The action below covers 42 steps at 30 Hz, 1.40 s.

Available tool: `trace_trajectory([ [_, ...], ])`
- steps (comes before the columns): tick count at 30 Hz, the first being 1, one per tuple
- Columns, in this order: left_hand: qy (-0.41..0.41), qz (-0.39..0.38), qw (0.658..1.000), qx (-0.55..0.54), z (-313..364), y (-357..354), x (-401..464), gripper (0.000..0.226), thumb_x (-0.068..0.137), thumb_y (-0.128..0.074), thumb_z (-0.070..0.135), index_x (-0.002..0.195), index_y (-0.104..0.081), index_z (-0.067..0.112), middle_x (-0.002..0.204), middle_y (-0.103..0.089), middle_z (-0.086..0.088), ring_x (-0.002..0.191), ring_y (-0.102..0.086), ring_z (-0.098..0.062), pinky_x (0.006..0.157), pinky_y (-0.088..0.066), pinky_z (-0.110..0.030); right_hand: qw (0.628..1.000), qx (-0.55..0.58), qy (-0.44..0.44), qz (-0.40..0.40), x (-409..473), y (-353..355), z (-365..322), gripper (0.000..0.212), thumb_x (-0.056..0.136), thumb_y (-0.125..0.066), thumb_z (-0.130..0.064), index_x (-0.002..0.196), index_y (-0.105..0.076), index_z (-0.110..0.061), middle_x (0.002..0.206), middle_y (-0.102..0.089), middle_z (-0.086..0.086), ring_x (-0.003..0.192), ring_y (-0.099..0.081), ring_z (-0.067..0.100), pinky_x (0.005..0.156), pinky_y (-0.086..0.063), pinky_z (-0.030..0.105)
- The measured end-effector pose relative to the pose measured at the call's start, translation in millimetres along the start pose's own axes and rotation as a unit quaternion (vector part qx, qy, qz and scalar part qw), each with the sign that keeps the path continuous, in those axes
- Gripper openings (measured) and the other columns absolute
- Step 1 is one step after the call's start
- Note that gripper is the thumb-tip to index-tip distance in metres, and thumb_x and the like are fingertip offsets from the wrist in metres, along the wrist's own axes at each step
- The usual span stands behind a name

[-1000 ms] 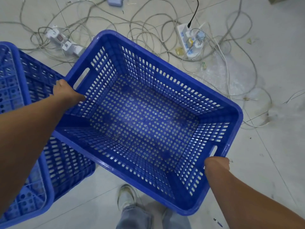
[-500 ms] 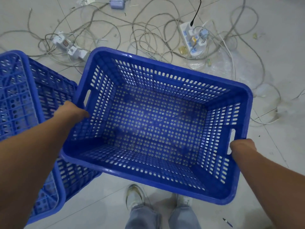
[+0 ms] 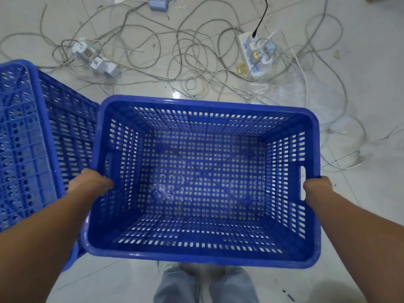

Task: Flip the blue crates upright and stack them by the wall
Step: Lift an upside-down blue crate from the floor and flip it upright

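The upright blue crate (image 3: 203,182) hangs between both hands: left hand (image 3: 93,182) at nine o'clock, right hand (image 3: 317,188) at three, fingers curled around its end rims.

No legible text, brand, number or sign anywhere. The blue crate (image 3: 203,184) in my grip shows only plain perforated plastic, no moulded lettering I can make out. Second crate (image 3: 32,145) to my left: the same, bare lattice. The power strip (image 3: 254,55) on the floor has small blue markings by its sockets, too small to read.
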<state>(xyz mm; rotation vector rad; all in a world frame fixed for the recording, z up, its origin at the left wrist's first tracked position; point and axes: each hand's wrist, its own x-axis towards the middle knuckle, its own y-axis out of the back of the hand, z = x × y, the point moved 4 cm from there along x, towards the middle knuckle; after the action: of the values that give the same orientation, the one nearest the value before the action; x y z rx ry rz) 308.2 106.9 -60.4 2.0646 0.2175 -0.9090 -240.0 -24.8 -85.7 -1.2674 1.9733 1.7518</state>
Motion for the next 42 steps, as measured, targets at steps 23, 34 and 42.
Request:
trace_trajectory([
  [23, 0.074, -0.118, 0.855, -0.5, -24.0, -42.3, 4.4, 0.074, 0.081, -0.071, 0.039, 0.141, -0.041, 0.005, 0.148, -0.042, -0.015, 0.129, -0.046, -0.041, 0.102, -0.041, -0.06, 0.999, 0.032, 0.003, -0.015, 9.8, 14.7, -30.4, 0.038, 0.089, -0.054, -0.003, 0.126, -0.049, 0.003, 0.127, -0.056, 0.024, 0.113, -0.056, 0.043, 0.094, -0.047, 0.051],
  [34, 0.047, -0.141, 0.829, -0.54, -71.0, 13.9, -63.7, 0.038, 0.088, -0.065, 0.034, 0.102, -0.061, -0.002, 0.097, -0.063, -0.023, 0.068, -0.073, -0.026, 0.055, -0.056, -0.038, 0.998, 0.028, 0.051, -0.001, -55.2, 85.7, -73.5, 0.041, 0.086, -0.059, -0.01, 0.124, -0.051, 0.004, 0.112, -0.06, 0.023, 0.106, -0.059, 0.04, 0.085, -0.049, 0.042],
  [42, -0.029, -0.089, 0.831, -0.549, -130.1, 113.6, -157.9, 0.044, 0.091, -0.057, 0.043, 0.073, -0.052, 0.003, 0.069, -0.051, -0.018, 0.051, -0.054, -0.032, 0.046, -0.046, -0.037, 0.991, -0.016, 0.132, 0.022, -136.1, 173.1, -118.1, 0.039, 0.077, -0.062, -0.023, 0.109, -0.056, -0.002, 0.074, -0.055, 0.009, 0.068, -0.057, 0.031, 0.076, -0.054, 0.043],
])
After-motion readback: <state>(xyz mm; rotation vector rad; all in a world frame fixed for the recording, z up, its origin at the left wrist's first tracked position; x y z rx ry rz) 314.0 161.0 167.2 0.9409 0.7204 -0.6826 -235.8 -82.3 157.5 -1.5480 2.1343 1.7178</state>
